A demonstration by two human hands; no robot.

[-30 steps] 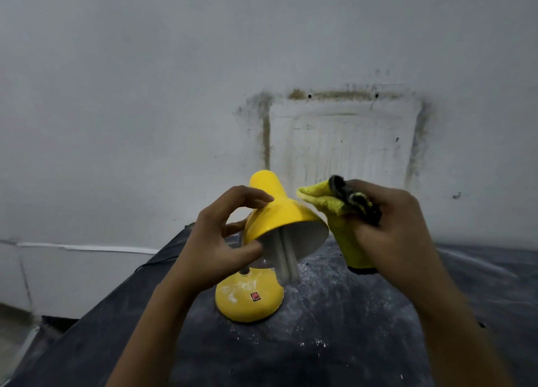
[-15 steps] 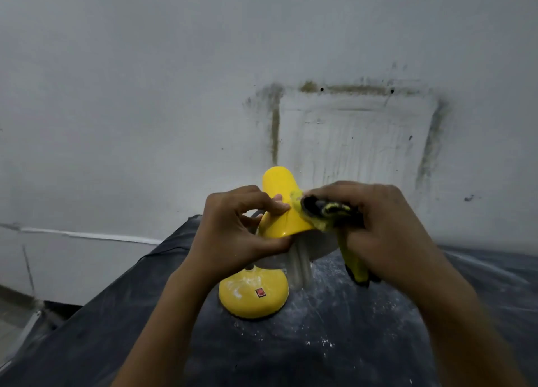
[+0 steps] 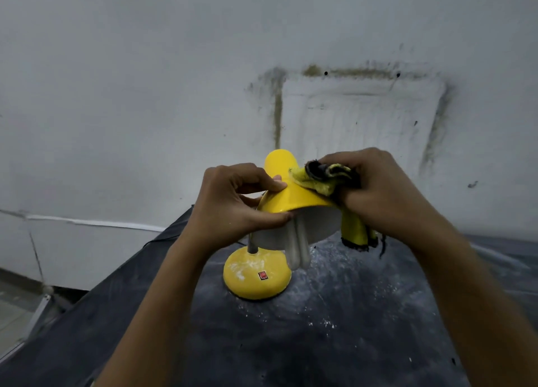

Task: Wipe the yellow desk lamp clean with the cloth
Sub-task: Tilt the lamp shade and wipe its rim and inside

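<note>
cloth now up against yellow desk lamp

The yellow desk lamp stands upright between the two hands. Its glossy cone shade is tilted, with the white interior facing down and forward; the left hand pinches the near-left rim. White bulb tubes protrude below the rim. A grey stem descends beneath the left hand to the round base, which carries a red switch and white dust smears. The cloth, yellow with dark edging, is bunched in the right hand and pressed on the shade's upper right side; one end hangs below that hand.
</note>
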